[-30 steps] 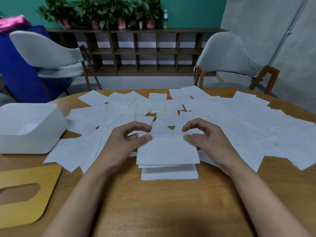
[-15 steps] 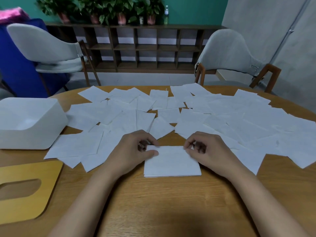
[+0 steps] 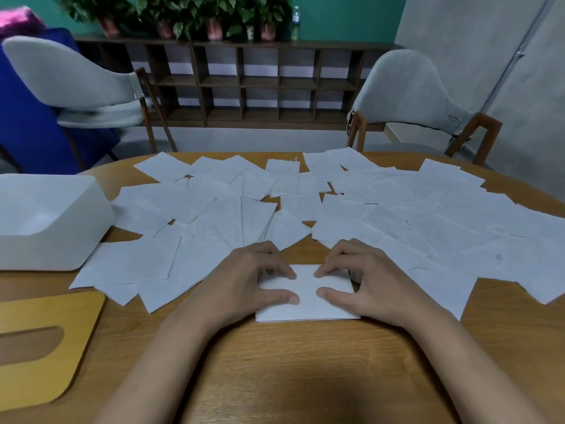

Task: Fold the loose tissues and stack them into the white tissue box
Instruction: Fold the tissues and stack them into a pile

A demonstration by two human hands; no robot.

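Wooden table [image 3: 290, 362]: white tissue box [image 3: 61, 240], contents indiscernible; left hand [image 3: 244, 280] and right hand [image 3: 367, 280] press rectangular folded tissue [image 3: 305, 304] flat, ungripped.

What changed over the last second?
The left hand and right hand pulled the tissue's far edge toward the person, folding it, then slid inward and now press the folded tissue flat. White tissue box, wooden lid and loose tissues stayed put.

Teal wall [image 3: 345, 16], potted plants [image 3: 183, 16] atop dark cubby shelf [image 3: 260, 84], left grey chair [image 3: 76, 78], right grey chair [image 3: 406, 93].
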